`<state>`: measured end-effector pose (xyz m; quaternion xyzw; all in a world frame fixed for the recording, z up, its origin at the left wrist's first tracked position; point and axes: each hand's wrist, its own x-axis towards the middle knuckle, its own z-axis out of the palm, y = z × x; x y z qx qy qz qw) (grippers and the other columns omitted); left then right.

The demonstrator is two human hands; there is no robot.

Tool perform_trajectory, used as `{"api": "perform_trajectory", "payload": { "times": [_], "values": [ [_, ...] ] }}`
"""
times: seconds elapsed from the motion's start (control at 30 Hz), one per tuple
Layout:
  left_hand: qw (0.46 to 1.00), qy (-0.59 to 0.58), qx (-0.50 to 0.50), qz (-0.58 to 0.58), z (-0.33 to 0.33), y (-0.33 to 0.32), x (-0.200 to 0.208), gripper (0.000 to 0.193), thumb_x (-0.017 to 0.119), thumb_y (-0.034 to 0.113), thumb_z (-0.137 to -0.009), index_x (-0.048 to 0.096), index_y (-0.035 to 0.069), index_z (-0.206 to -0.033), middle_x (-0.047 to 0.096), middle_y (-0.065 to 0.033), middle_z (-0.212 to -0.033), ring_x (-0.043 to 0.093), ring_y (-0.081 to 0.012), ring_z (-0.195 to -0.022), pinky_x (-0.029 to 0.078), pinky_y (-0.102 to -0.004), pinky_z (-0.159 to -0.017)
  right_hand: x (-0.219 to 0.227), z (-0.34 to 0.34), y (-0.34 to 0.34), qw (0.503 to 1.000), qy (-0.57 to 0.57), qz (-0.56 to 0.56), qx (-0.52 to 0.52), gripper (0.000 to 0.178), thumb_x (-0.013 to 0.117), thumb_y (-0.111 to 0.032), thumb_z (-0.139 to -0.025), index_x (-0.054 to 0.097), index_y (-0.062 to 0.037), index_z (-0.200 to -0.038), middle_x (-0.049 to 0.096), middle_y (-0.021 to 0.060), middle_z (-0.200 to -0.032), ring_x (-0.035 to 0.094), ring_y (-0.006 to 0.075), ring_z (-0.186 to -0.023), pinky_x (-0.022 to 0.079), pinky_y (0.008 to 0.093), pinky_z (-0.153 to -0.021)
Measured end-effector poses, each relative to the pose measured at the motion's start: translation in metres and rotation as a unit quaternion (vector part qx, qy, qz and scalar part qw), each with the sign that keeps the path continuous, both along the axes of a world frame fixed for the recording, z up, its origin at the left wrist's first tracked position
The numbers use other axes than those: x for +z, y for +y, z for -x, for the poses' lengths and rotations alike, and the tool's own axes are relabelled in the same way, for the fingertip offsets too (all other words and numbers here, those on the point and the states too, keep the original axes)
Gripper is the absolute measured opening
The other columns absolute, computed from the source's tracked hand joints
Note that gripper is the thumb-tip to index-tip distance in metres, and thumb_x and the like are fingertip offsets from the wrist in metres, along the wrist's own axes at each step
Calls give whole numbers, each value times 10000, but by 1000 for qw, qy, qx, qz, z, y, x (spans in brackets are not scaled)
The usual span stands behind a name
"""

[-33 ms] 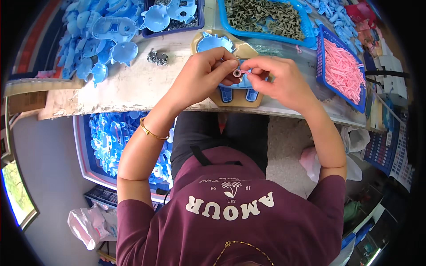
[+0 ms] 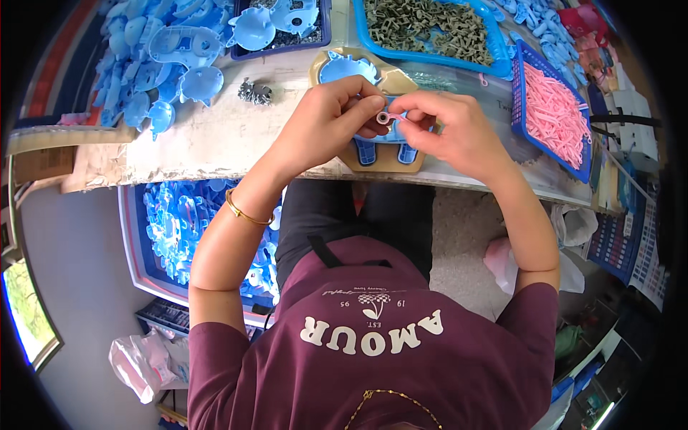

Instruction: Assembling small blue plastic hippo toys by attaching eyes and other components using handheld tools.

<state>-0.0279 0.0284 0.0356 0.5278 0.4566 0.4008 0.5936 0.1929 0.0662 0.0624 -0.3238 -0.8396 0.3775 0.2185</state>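
Note:
Both my hands meet above a blue plastic shell (image 2: 348,69) that lies in a tan holder (image 2: 345,159) at the table's near edge. My right hand (image 2: 455,129) pinches the thin stem of a pink plastic part with a ringed end (image 2: 384,118). A dark centre shows inside the ring. My left hand (image 2: 333,118) is closed, thumb against forefinger, right beside that ring. Whatever lies between its fingertips is too small and covered to make out. The hands hide the middle of the shell; two blue leg-like pieces (image 2: 365,152) show below them.
Blue shells (image 2: 201,84) pile up at the left, near a small dark clump (image 2: 255,92). Behind stands a blue tray (image 2: 430,61) of olive-coloured small parts. At the right, a blue basket (image 2: 522,118) holds pink parts. A bin (image 2: 132,236) of blue pieces sits below the table.

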Motion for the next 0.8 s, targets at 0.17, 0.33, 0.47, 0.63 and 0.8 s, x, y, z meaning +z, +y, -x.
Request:
{"api": "perform_trajectory", "payload": {
  "times": [0.17,0.33,0.47,0.63,0.8],
  "values": [
    [1000,27,-6,-12,2,1,-1,237,590,199,-1036,668,-20,-1083,740,-99,-877,732,-135,-816,589,-263,-732,-11,2,5,989,-33,-147,-1,184,756,-122,-863,725,-49,-1030,691,63,-838,647,186,-716,495,319,-634],
    [928,222,197,-227,23,0,2,232,631,253,-1000,714,58,-1094,719,-89,-799,703,-173,-703,527,-301,-627,-24,14,2,977,-93,-189,-12,134,774,-187,-821,722,-88,-894,660,36,-831,659,235,-731,499,348,-646],
    [902,288,199,-253,25,-7,-6,200,638,239,-988,727,77,-1065,697,-80,-783,662,-204,-689,495,-334,-591,-33,27,4,975,-94,-199,-18,117,768,-201,-824,717,-107,-871,668,31,-821,669,235,-742,501,363,-643],
    [890,306,188,-279,25,-15,-12,169,659,225,-969,732,88,-1034,700,-55,-811,646,-226,-792,519,-347,-674,-28,35,7,976,-157,-148,-23,120,767,-222,-796,741,-110,-829,698,60,-804,683,263,-770,504,393,-651],
    [829,361,103,-415,27,-19,-22,162,695,229,-923,719,91,-1004,719,-45,-946,650,-265,-969,543,-395,-856,-21,45,22,966,-231,-117,13,115,759,-200,-781,752,-101,-839,706,79,-821,684,297,-805,509,417,-688]
  ]
}}
